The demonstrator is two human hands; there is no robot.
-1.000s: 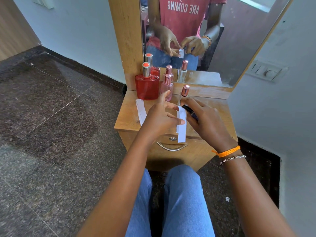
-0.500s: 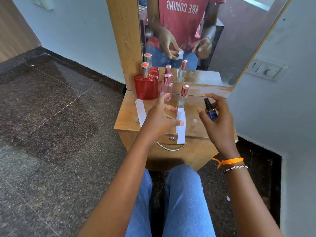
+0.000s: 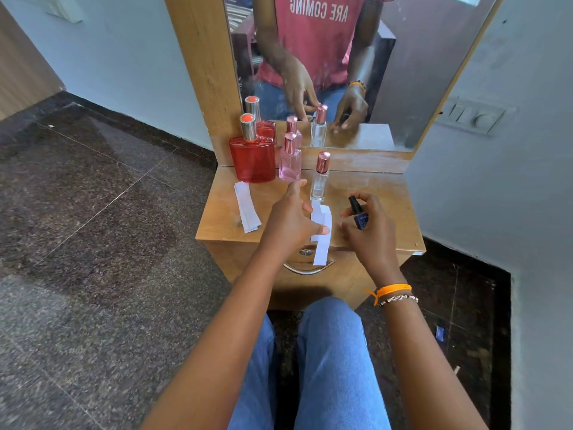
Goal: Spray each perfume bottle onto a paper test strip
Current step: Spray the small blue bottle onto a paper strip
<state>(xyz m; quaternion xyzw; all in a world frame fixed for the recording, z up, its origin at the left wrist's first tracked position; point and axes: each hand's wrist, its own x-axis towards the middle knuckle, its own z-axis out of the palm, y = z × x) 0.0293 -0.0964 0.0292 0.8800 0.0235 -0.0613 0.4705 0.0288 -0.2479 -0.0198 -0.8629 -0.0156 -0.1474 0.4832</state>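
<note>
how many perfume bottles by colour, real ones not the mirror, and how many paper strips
red bottle: 1
pink bottle: 1
clear bottle: 1
dark blue bottle, held in the right hand: 1
paper strips: 2, one lying flat, one held by the left hand
total: 4 bottles, 2 strips, 6 things

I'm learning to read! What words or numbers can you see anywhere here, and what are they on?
"ARE COMING": on the red T-shirt seen in the mirror, printed back to front by the reflection; any line above it is cut off.
Small blue bottle in the right hand: any label is too small to read.
Red bottle, pink bottle, clear bottle: no readable text.
</note>
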